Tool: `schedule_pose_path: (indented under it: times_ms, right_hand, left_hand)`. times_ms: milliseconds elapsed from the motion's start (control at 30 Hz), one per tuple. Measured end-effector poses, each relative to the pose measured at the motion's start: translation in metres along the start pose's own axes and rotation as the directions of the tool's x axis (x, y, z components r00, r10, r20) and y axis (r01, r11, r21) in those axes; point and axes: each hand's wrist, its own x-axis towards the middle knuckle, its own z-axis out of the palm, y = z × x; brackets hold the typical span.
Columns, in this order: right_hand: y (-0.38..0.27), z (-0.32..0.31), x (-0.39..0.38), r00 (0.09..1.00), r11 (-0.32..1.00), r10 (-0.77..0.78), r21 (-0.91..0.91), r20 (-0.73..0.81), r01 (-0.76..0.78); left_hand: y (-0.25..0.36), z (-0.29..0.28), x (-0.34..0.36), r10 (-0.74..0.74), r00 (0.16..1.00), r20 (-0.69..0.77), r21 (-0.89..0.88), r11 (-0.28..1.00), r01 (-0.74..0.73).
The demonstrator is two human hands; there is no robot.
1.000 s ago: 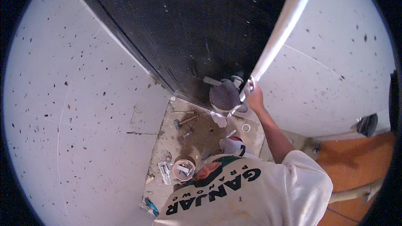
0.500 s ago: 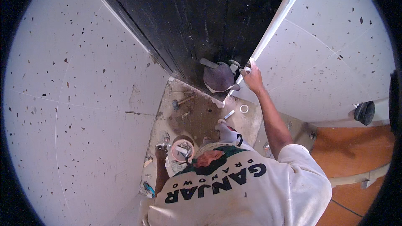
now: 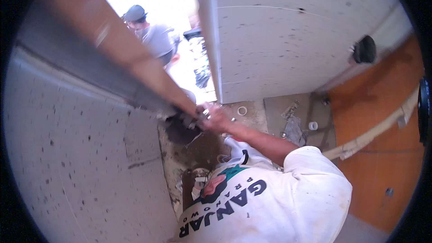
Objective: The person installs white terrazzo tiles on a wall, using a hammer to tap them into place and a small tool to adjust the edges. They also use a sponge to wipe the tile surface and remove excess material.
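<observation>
My right hand point(image 3: 215, 118) has its fingers closed around the edge of a door point(image 3: 153, 74), which stands swung inward on the left, brown along its edge. A dark cap point(image 3: 182, 128) hangs on the door's inner side, just left of that hand. Low on the left, my left hand point(image 3: 188, 181) is in shadow beside a round pail point(image 3: 201, 171); its fingers are too dark to make out. My shirt point(image 3: 270, 198) hides part of the floor and the pail.
Through the bright doorway a person point(image 3: 155, 36) in a cap and grey shirt is outside. A white ring point(image 3: 242, 110), a white roll point(image 3: 313, 126) and crumpled plastic point(image 3: 294, 130) lie on the floor. An orange panel point(image 3: 378, 144) stands right, with a pale curved strip point(image 3: 373, 139) across it.
The door has swung inward and to the left, opening a bright gap where a person shows. My right hand has moved left and closer with the door's edge; my view has shifted too.
</observation>
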Motion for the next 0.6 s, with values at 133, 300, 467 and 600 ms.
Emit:
schedule_pose_path:
  times_ms: [133,300,467,600]
  right_hand:
    - [-0.001,0.028,-0.021,0.995,0.996,-0.086,0.033,0.06,0.084]
    - [-0.014,0.031,-0.04,0.987,0.995,-0.047,0.092,0.152,0.033]
    - [-0.024,0.019,-0.036,0.986,0.997,-0.061,0.051,0.158,0.053]
    - [-0.002,0.021,-0.017,0.949,0.989,-0.145,0.081,0.28,0.127]
  left_hand:
    - [0.042,0.02,0.016,0.155,0.98,0.127,0.159,0.972,-0.174]
    - [0.106,0.05,0.038,0.052,0.961,0.272,-0.209,0.978,0.007]
    - [0.18,0.055,0.074,0.381,0.923,0.061,-0.231,0.905,-0.358]
    - [0.217,0.054,0.096,0.455,0.879,-0.142,-0.159,0.866,-0.474]
